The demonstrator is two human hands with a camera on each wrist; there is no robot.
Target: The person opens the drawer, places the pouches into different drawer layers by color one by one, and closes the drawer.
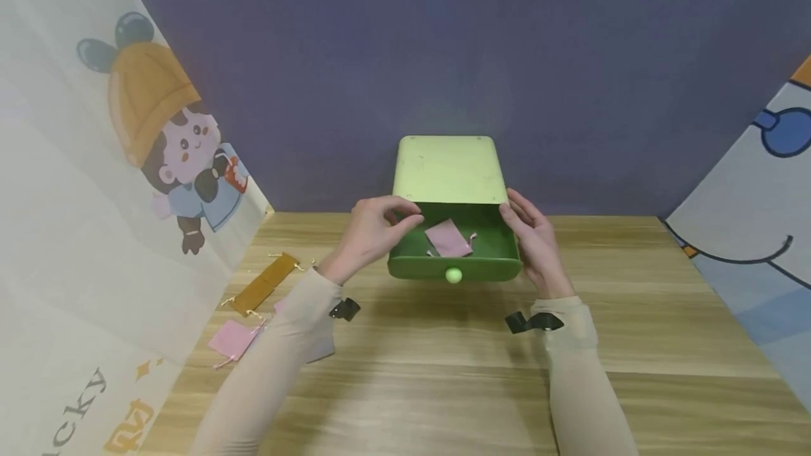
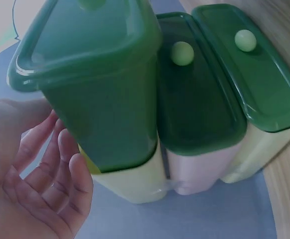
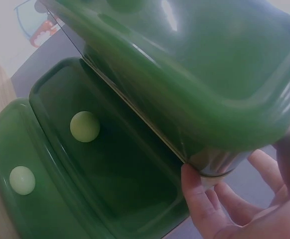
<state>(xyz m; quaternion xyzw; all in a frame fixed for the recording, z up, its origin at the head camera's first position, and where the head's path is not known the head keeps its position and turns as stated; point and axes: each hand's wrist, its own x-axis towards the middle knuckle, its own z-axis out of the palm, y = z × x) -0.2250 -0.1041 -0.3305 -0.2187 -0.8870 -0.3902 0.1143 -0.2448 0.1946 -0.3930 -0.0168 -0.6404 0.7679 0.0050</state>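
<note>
A small pink drawstring pouch lies flat and askew inside the glossy dark-green top drawer, pulled out from a pale-green, 3-drawer cabinet with round light-green knobs; the left grip, loosely curled and empty, is by the drawer's left edge; the right grip, thumb apart, touches the cabinet's right front corner

I saw the drawer as smooth, glossy plastic, throwing bright streaks back at my right wrist camera. Its round knob looked smooth but duller, and the cabinet shell smooth with a faint sheen. The pink pouch and brown pouch read as matt cloth. The counter showed wood grain.
</note>
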